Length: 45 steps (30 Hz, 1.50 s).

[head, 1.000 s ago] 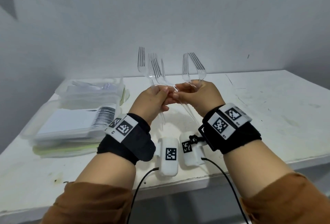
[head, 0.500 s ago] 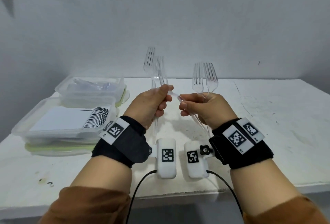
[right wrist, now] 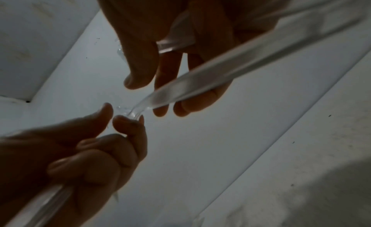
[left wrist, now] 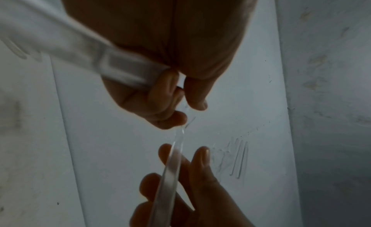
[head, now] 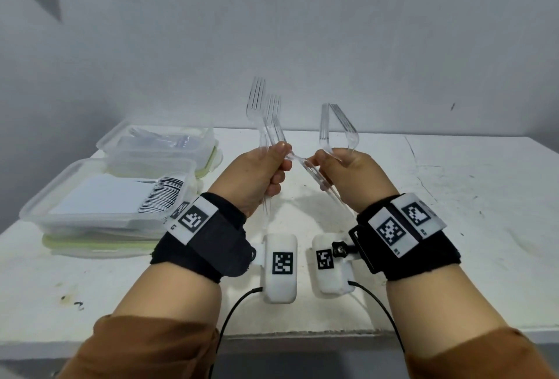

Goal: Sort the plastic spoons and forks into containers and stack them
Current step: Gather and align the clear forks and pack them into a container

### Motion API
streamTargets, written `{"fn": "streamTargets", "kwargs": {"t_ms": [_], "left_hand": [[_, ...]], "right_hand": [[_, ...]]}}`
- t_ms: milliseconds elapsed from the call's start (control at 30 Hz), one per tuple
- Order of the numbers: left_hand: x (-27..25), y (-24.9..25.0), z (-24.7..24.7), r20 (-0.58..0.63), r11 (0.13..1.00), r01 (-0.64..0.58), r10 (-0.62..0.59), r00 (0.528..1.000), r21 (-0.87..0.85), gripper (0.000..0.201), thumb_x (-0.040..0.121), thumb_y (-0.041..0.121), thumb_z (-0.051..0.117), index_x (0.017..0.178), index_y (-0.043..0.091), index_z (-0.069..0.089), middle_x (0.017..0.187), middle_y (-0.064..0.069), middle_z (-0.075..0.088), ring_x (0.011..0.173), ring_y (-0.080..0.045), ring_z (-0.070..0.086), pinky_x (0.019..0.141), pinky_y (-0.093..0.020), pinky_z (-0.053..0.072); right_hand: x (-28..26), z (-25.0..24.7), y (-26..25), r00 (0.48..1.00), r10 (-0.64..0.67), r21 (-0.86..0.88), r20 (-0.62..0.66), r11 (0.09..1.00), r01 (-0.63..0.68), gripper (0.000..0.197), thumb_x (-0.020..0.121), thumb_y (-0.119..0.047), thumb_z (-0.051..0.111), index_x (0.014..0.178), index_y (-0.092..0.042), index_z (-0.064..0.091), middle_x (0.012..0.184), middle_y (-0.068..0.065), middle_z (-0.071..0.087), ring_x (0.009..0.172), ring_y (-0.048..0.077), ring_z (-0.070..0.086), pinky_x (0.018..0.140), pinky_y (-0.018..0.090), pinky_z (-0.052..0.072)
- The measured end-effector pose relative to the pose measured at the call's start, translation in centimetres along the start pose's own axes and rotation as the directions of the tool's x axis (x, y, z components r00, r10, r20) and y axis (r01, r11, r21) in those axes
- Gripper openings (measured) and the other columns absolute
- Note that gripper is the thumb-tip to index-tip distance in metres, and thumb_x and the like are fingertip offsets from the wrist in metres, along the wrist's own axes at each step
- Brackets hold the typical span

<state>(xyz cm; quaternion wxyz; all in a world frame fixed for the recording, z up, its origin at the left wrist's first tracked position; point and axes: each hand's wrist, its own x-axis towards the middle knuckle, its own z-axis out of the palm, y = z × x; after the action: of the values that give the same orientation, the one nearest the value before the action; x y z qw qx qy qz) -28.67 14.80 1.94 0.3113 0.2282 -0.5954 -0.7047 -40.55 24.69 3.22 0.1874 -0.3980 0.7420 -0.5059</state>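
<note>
A: What's in the hands?

B: Clear plastic forks. The left hand [head: 257,176] has its fingers curled round a bunch of forks [head: 266,115], tines pointing up. The right hand [head: 348,176] grips two more forks [head: 335,127], tines up too, above the white table [head: 453,212].

A: Do the hands touch?

B: Close, thumbs nearly meeting. One fork handle [head: 298,159] bridges the gap, pinched at both ends.

A: And the containers?

B: At the left of the table. The near container [head: 99,194] sits closed on a green-edged lid, a barcode label showing through it. The far container [head: 160,145] lies just behind it with clear cutlery inside; spoons or forks, I can't tell.
</note>
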Motion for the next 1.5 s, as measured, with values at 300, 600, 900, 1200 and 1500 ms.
{"fn": "streamTargets", "kwargs": {"t_ms": [300,600,900,1200,1500], "left_hand": [[0.6,0.1,-0.1,-0.032,0.998,-0.004,0.006,0.999,0.067,0.021,0.095,0.033,0.047,0.092,0.014,0.056,0.073,0.004,0.052,0.049,-0.002,0.039,0.043,-0.012,0.033],[1.3,0.0,-0.4,-0.061,0.996,0.003,0.002,0.998,0.086,0.018,0.099,0.026,0.041,0.091,0.018,0.056,0.074,0.003,0.049,0.046,-0.001,0.041,0.044,-0.011,0.035],[1.4,0.4,-0.7,-0.037,0.989,-0.003,0.009,0.999,0.15,0.017,0.099,0.027,0.042,0.093,0.021,0.056,0.077,0.004,0.051,0.05,-0.002,0.04,0.046,-0.012,0.035],[1.3,0.7,-0.7,-0.027,0.981,-0.029,0.035,0.999,0.193,0.016,0.098,0.03,0.044,0.094,0.022,0.058,0.079,0.004,0.053,0.056,-0.005,0.04,0.047,-0.012,0.036],[0.8,1.1,-0.6,-0.022,0.956,-0.038,0.046,0.999,0.292,0.016,0.098,0.031,0.043,0.093,0.025,0.056,0.079,0.005,0.053,0.06,-0.007,0.041,0.058,-0.018,0.037]], "right_hand": [[0.7,0.6,0.4,0.998,-0.028,0.214,0.053,0.977,0.016,0.012,0.079,-0.007,0.071,0.091,-0.007,0.072,0.061,-0.006,0.059,0.045,-0.004,0.049,0.054,0.008,0.044],[1.8,-0.2,0.7,0.999,-0.003,-0.013,0.034,1.0,0.003,0.013,0.094,-0.025,0.048,0.086,-0.029,0.058,0.066,-0.014,0.047,0.056,0.003,0.044,0.055,0.018,0.032],[2.2,0.1,0.8,0.993,-0.113,-0.02,0.038,0.993,0.114,0.021,0.095,-0.015,0.048,0.106,-0.025,0.063,0.068,-0.017,0.046,0.061,-0.001,0.044,0.07,0.019,0.036],[1.7,1.2,-0.3,0.983,-0.168,-0.068,0.073,0.983,0.173,0.024,0.095,-0.016,0.051,0.114,-0.018,0.066,0.093,-0.008,0.063,0.082,-0.001,0.055,0.081,0.015,0.041],[1.6,1.6,-1.0,0.98,-0.147,-0.146,0.137,0.975,0.167,0.025,0.097,-0.019,0.047,0.113,-0.017,0.067,0.073,-0.016,0.052,0.069,-0.001,0.047,0.072,0.019,0.04]]}}
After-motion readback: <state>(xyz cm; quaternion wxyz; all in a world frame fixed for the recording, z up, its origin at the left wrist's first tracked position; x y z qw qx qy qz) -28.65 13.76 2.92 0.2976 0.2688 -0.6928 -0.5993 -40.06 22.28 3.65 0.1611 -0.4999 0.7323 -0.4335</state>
